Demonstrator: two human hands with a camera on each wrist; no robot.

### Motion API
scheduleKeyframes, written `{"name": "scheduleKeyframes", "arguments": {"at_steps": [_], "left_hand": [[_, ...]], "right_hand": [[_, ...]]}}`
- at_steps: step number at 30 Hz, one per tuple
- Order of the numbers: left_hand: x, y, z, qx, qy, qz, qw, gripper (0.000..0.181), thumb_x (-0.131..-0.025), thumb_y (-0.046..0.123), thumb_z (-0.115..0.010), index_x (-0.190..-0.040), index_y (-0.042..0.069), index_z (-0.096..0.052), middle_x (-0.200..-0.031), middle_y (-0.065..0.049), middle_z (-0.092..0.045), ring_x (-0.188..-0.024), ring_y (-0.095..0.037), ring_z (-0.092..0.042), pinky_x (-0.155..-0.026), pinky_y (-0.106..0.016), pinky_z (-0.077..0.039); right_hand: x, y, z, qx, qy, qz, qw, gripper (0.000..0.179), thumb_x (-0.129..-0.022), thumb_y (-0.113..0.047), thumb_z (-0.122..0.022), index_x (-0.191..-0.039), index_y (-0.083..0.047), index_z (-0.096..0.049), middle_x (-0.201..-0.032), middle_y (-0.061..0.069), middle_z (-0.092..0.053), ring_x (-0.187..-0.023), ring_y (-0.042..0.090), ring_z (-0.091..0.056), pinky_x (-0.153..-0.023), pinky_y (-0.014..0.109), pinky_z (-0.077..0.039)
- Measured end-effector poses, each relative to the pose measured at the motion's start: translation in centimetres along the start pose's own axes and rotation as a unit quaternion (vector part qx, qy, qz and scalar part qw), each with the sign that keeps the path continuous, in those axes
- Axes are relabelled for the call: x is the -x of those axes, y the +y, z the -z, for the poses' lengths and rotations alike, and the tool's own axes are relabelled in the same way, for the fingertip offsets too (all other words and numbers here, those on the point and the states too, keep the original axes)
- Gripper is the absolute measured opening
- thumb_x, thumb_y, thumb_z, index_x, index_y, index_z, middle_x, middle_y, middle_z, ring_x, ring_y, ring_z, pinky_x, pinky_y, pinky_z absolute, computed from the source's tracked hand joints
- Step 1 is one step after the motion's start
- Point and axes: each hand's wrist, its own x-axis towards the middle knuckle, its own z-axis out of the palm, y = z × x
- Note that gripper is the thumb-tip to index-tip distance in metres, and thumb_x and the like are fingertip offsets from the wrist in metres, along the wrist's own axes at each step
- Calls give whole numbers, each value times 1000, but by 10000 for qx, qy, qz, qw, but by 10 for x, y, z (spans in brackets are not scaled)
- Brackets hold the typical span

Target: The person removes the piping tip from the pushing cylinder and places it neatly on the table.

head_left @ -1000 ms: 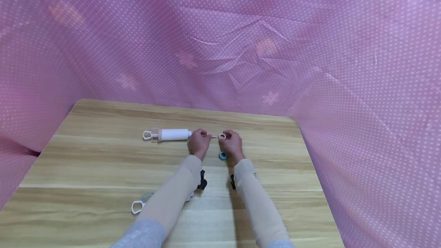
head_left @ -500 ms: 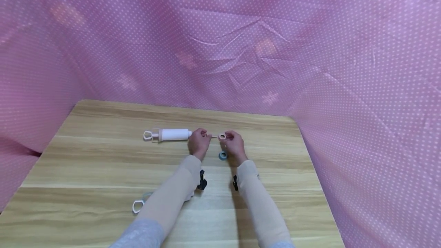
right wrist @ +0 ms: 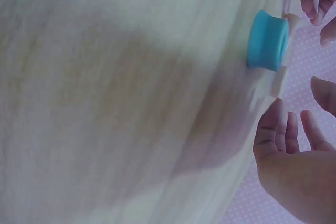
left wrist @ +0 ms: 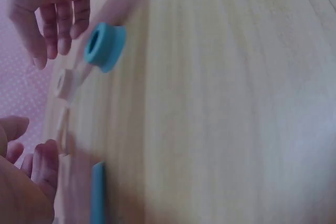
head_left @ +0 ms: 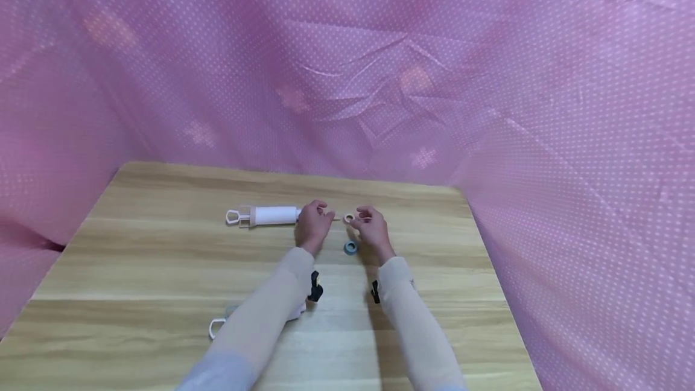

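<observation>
In the head view my left hand (head_left: 314, 223) is beside the tip of a white syringe-shaped piece (head_left: 276, 215) with a loop handle. Its fingers look relaxed in the left wrist view, near a thin pale stick (left wrist: 64, 129), and no grip on it shows. A small beige ring (head_left: 349, 218) stands on the table just past the stick's end. My right hand (head_left: 373, 229) is to the right of that ring, fingers loosely spread and apart from it in the wrist views. Nearer to me sits a teal flared ring (right wrist: 268, 40).
A second white loop handle (head_left: 217, 328) lies at the front left, with more of that item hidden under my left forearm. A teal bar-like edge (left wrist: 98, 192) shows low in the left wrist view. Pink dotted cloth (head_left: 347, 77) hangs around the wooden table (head_left: 163, 258).
My right hand has drawn a little to the right, off the beige ring, which stays beside the stick. The left hand has hardly moved. The head view has shifted slightly.
</observation>
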Motion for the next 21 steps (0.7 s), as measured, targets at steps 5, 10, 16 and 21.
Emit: {"name": "scheduleKeyframes", "arguments": {"at_steps": [5,10,16,21], "left_hand": [[4,5,11,14,-24,13,10000,38,-91,28,-76,-125,14,-69,-115,-5,-67,-101,-25,-64,-84,-45,-51],[2,15,24,344,117,-256,9990,38,-89,24,-76,-122,7,-69,-111,-10,-67,-100,-30,-62,-86,-45,-50],[-2,24,43,360,316,-681,9965,35,-87,20,-78,-118,5,-71,-109,-15,-70,-99,-33,-63,-90,-46,-47],[0,30,61,495,268,-849,9948,36,-86,22,-79,-118,7,-70,-112,-16,-70,-95,-31,-66,-84,-45,-51]], "right_hand": [[4,-2,2,127,3,150,9998,44,-93,-8,-72,-133,3,-58,-129,21,-60,-113,33,-61,-90,41,-57],[3,-9,7,343,104,452,9983,43,-94,-11,-72,-132,3,-60,-129,22,-61,-115,35,-60,-98,46,-52],[5,-22,16,620,161,977,9931,41,-95,-15,-71,-131,3,-61,-128,23,-62,-115,35,-59,-96,45,-53],[12,-30,23,803,134,1224,9891,42,-98,-21,-69,-133,1,-60,-132,21,-60,-118,33,-58,-97,46,-53]]}}
